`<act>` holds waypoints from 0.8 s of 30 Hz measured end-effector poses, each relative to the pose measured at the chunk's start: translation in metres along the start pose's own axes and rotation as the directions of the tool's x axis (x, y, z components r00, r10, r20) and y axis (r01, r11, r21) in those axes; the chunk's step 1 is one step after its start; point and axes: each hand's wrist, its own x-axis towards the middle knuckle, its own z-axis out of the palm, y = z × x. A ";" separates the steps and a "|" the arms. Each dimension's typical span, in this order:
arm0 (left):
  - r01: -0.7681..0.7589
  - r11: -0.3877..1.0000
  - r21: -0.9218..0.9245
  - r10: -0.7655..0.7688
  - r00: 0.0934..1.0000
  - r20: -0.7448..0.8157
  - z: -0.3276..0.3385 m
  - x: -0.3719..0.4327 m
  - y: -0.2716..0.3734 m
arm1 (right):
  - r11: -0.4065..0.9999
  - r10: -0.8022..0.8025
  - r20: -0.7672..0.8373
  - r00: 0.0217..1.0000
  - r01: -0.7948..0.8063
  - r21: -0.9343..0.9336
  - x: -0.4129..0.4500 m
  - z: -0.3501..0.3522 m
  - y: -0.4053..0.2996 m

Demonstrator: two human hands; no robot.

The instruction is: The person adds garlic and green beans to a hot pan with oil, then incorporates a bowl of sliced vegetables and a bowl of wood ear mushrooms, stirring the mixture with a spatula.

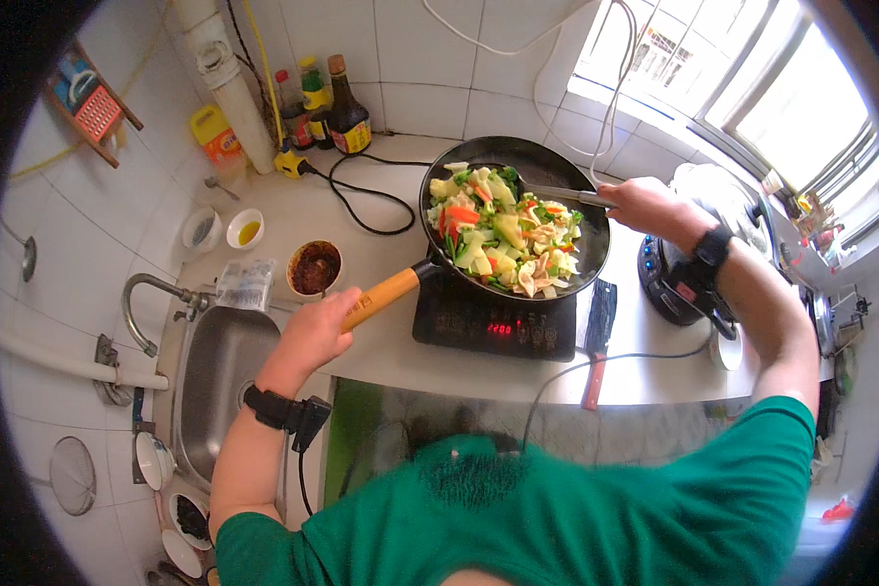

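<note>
My left hand [311, 333] grips the wooden handle [382, 297] of a black frying pan [593, 253]. The pan rests over a black induction cooker [494, 329] with a lit red display. My right hand [648, 209] holds the metal handle of a cooking utensil [568, 194] from the pan's right side; its head is hidden in the food. Mixed vegetables [505, 227], with green, orange and pale pieces and what look like thin slices of meat, fill the left and middle of the pan.
A cleaver [599, 322] with a red handle lies right of the cooker. Farther right stands a black electric cooker [666, 293]. Left are a bowl of dark sauce [315, 269], an oil bowl [245, 228], a steel sink [227, 381] and sauce bottles [349, 110]. Cables cross the counter.
</note>
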 end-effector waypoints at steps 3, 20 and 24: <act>-0.004 1.000 0.025 0.004 1.000 -0.030 -0.001 -0.001 0.001 | 0.991 0.005 0.000 1.000 -0.005 -0.133 -0.031 -0.020 0.007; 0.052 0.998 0.026 -0.052 0.999 0.010 -0.003 0.000 0.000 | 0.897 0.141 0.653 0.744 -0.375 0.234 -0.057 -0.028 -0.011; 0.048 0.999 0.026 -0.049 0.998 0.030 -0.004 0.003 0.001 | 0.657 0.105 0.605 0.789 -0.512 0.554 -0.051 0.024 -0.029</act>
